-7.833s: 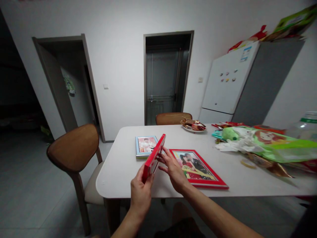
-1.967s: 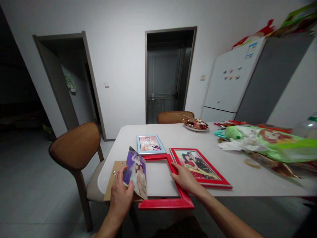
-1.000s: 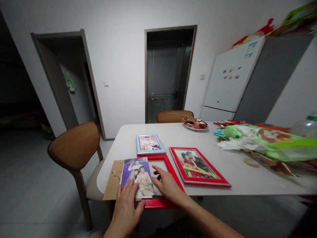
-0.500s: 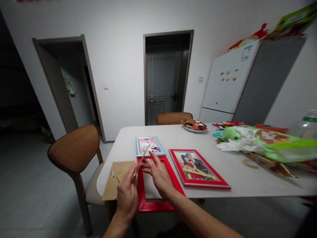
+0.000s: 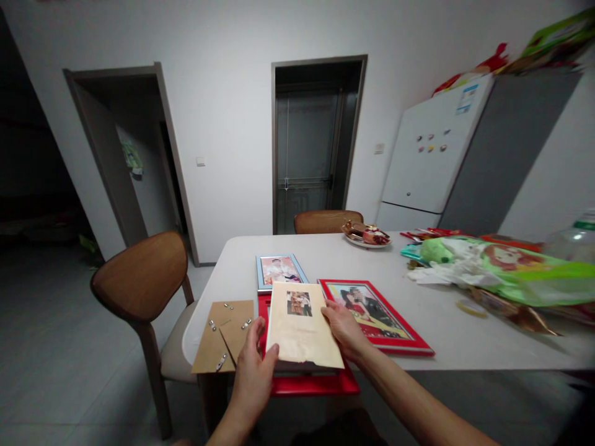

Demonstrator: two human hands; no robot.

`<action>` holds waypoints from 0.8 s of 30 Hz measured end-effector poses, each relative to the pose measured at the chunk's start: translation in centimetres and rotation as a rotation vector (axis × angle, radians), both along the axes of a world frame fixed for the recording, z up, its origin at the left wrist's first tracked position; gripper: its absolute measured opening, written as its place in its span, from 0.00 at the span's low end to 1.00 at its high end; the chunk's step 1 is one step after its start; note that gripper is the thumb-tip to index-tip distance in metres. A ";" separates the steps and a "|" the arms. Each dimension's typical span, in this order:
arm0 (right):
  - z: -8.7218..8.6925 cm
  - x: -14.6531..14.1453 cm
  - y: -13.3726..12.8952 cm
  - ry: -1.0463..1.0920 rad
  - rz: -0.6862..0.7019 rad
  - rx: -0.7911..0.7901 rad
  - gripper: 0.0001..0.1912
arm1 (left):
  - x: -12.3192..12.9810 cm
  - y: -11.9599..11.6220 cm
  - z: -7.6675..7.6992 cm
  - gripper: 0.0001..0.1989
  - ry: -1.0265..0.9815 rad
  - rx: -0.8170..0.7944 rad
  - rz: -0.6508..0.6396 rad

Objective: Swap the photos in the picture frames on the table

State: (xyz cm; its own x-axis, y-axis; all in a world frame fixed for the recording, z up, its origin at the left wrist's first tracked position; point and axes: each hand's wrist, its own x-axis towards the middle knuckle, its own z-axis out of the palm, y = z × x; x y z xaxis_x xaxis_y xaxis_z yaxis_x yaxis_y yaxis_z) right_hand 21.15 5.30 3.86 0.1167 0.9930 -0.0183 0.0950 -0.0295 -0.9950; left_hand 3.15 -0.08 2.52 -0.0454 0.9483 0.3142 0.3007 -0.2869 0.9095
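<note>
A cream sheet of paper [image 5: 297,341] with a small printed picture near its top faces up, tilted above the empty-looking red photo frame [image 5: 316,385]. My left hand [image 5: 253,362] is closed at its lower left edge, thumb by the corner. On the right edge, my right hand [image 5: 346,328] pinches the paper, fingers partly hidden beneath it. Most of the red frame's opening is covered by the sheet. Left of it lies a brown backing board [image 5: 209,337] with metal clips and a stand leg.
A second red frame [image 5: 421,348] with a couple's photo lies to the right, and a blue frame [image 5: 260,282] behind. Bags and tissues [image 5: 465,263] crowd the table's right side. A plate [image 5: 367,243] stands at the back; a wooden chair [image 5: 139,275] is left.
The sheet has turned from nearly edge-on to face-up, lowering over the red frame. My right hand has shifted right to take its right edge; my left hand has moved slightly right.
</note>
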 end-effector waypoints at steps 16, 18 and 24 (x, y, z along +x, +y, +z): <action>-1.0 0.4 1.6 -0.593 0.102 -0.018 0.18 | -0.6 -0.6 -0.9 0.21 0.723 0.023 -0.160; -0.9 0.5 1.5 -0.772 0.059 0.046 0.16 | -0.5 -0.7 -0.8 0.20 0.742 0.017 -0.164; -1.6 0.3 1.0 -1.193 -0.042 0.031 0.18 | -0.3 -0.9 -0.6 0.17 0.795 0.021 -0.180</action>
State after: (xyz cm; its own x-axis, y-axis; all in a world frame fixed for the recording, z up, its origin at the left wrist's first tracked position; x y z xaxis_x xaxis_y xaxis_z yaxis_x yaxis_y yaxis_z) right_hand 21.43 6.32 2.23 0.0763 0.9860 0.1480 0.9594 -0.0321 -0.2803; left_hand 2.81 -0.97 1.93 0.3513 0.9132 0.2064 0.8016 -0.4073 0.4378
